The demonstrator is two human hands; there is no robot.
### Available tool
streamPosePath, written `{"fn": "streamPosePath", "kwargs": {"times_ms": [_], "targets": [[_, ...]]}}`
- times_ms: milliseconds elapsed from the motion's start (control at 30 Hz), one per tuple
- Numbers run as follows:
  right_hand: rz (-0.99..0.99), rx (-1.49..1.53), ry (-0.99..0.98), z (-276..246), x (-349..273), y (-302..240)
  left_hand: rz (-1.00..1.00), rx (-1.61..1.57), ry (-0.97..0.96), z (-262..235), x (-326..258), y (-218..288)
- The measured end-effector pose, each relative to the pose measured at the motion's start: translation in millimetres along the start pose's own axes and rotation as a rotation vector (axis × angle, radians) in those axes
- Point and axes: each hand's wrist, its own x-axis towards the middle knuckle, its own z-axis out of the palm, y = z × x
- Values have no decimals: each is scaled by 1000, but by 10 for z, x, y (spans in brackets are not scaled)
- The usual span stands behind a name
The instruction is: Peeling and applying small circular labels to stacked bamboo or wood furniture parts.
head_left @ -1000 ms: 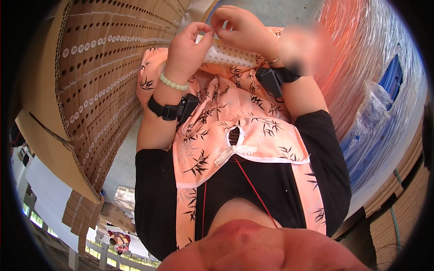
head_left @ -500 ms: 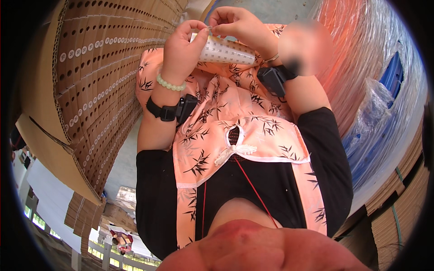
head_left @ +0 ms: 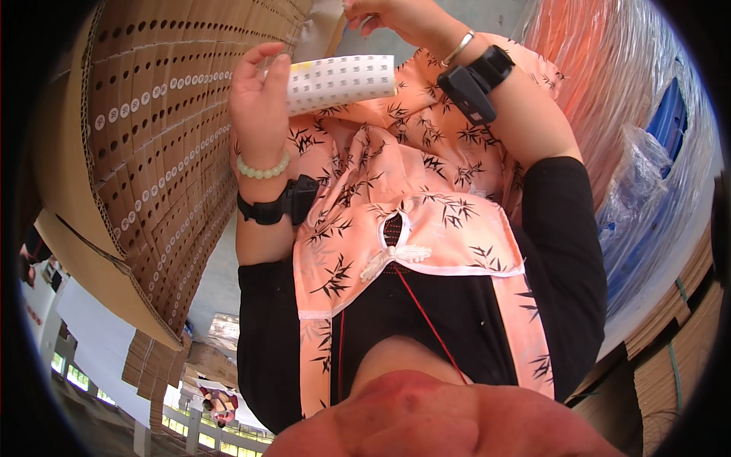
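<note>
sticker sheet held up beside the punched cardboard

left hand (head_left: 259, 107) is up near the top of the view, fingers curled around the left end of a sticker sheet (head_left: 340, 82), a white sheet covered in rows of small printed labels with a yellow patch at the end nearest the thumb. the grip there is clenched on the sheet, and the sheet itself bends into a loose roll, stretching out to the right from the palm. it sits in the air in front of the peach patterned top (head_left: 411, 206), between the two hands, just beside the cardboard.

right hand (head_left: 392, 15) is at the very top edge, above the right end of the sheet. its fingers look pinched together, possibly on a single small label, but the hand is cut by the rim and i cannot tell what, if anything, is in that grip.

on the left wrist there is a pale green bead bracelet (head_left: 263, 169) and below it a black band (head_left: 278, 207) with a boxy unit. the right wrist carries a thin metal bangle (head_left: 457, 48) and another black band (head_left: 476, 80).

filling the left side is a big stack of cardboard (head_left: 137, 137), its face dotted with rows of round holes and small white round stickers. off to the right, plastic wrap (head_left: 655, 175) over blue and orange goods.
</note>
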Motion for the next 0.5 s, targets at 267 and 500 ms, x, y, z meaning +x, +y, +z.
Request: {"fn": "streamPosePath", "kwargs": {"times_ms": [267,500], "targets": [[-51,-75,61,-127,1224,1007,87,22,308,-596,-560,-123],[39,22,171,416,1245,1878,160,291,143,-863,-998,-16]]}}
